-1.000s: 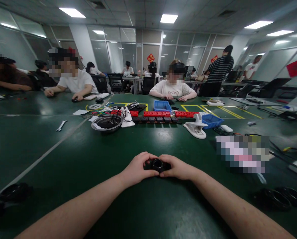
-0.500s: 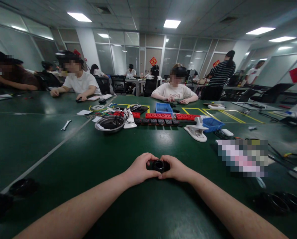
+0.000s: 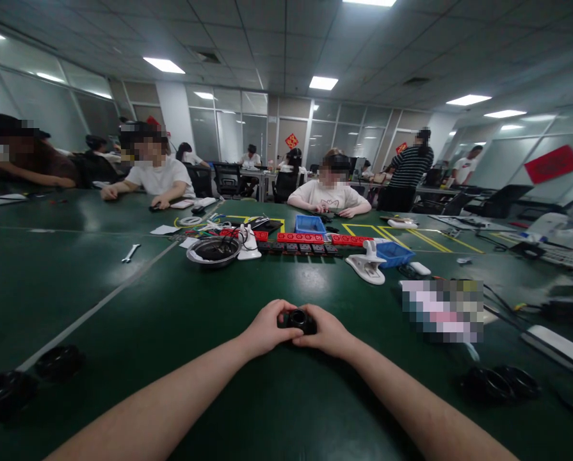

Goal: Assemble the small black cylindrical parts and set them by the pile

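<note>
A black, glossy round part with a hole in its top (image 3: 298, 319) is held between both hands, low over the green table (image 3: 209, 410). My left hand (image 3: 267, 330) curls round its left side, thumb along the near edge. Round the right side wraps my right hand (image 3: 328, 333), its thumb tip close to the left thumb. Fingers cover much of the part, so its exact kind cannot be made out.
Black ring-shaped pieces lie at the left (image 3: 59, 362) and right (image 3: 488, 384). Ahead are a metal bowl (image 3: 214, 261), red socket strips (image 3: 300, 237), a white clamp base (image 3: 367, 267), blue bins (image 3: 394, 255) and a wrench (image 3: 130, 253). Several people sit around.
The camera view has tilted up and turned slightly right. Both hands still hold the black part, and the right hand's fingers now reach further across its far side.
</note>
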A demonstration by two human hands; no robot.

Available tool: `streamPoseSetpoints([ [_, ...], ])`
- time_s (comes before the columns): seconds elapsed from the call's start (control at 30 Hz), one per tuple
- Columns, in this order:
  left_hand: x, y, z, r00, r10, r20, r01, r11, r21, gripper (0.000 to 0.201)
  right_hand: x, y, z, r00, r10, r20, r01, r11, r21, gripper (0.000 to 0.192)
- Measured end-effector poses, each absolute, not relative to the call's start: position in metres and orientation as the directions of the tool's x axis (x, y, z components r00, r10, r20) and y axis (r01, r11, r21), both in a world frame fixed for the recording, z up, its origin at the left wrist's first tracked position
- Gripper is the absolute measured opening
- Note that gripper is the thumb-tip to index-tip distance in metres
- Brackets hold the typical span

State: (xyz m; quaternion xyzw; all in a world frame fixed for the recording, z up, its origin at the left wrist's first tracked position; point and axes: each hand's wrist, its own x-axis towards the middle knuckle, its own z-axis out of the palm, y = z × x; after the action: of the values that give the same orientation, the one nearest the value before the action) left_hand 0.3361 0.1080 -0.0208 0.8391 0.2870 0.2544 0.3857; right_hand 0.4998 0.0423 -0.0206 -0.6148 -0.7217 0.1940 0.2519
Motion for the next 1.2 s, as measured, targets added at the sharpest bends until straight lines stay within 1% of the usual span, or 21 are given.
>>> streamPoseSetpoints([
  [0.07,0.335,0.111,-0.023,0.743,0.642,0.188,0.243,-0.521,0.818,0.039,0.506,0.041,-0.015,-0.23,0.971,0.064,0.685,0.208,-0.698,0.049],
  [0.13,0.333,0.112,-0.024,0.761,0.622,0.186,0.212,-0.508,0.835,0.041,0.509,0.04,-0.012,-0.285,0.958,0.027,0.626,0.207,-0.752,0.047],
  [0.27,0.332,0.111,-0.021,0.767,0.61,0.2,0.188,-0.512,0.838,0.037,0.51,0.04,-0.01,-0.274,0.961,0.043,0.647,0.218,-0.73,0.042],
  [0.43,0.332,0.11,-0.019,0.767,0.612,0.193,0.209,-0.522,0.827,0.037,0.511,0.042,-0.011,-0.281,0.959,0.039,0.67,0.225,-0.708,0.031],
  [0.7,0.333,0.111,-0.02,0.781,0.591,0.204,0.199,-0.544,0.815,0.043,0.513,0.045,-0.012,-0.286,0.957,0.045,0.641,0.226,-0.734,0.029],
  [0.8,0.332,0.111,-0.018,0.792,0.58,0.193,0.213,-0.558,0.802,0.039,0.513,0.046,-0.013,-0.273,0.961,0.035,0.629,0.206,-0.749,0.026],
  [0.93,0.332,0.11,-0.017,0.788,0.588,0.183,0.219,-0.545,0.809,0.038,0.513,0.046,-0.012,-0.252,0.967,0.034,0.619,0.189,-0.763,0.026],
  [1.1,0.335,0.103,-0.016,0.735,0.657,0.168,0.294,-0.532,0.794,0.038,0.511,0.046,-0.019,-0.11,0.993,-0.031,0.609,0.043,-0.792,0.031],
  [1.2,0.337,0.098,-0.015,0.675,0.714,0.188,0.347,-0.532,0.773,0.035,0.505,0.047,-0.027,-0.032,0.999,0.007,0.663,0.026,-0.748,0.037],
])
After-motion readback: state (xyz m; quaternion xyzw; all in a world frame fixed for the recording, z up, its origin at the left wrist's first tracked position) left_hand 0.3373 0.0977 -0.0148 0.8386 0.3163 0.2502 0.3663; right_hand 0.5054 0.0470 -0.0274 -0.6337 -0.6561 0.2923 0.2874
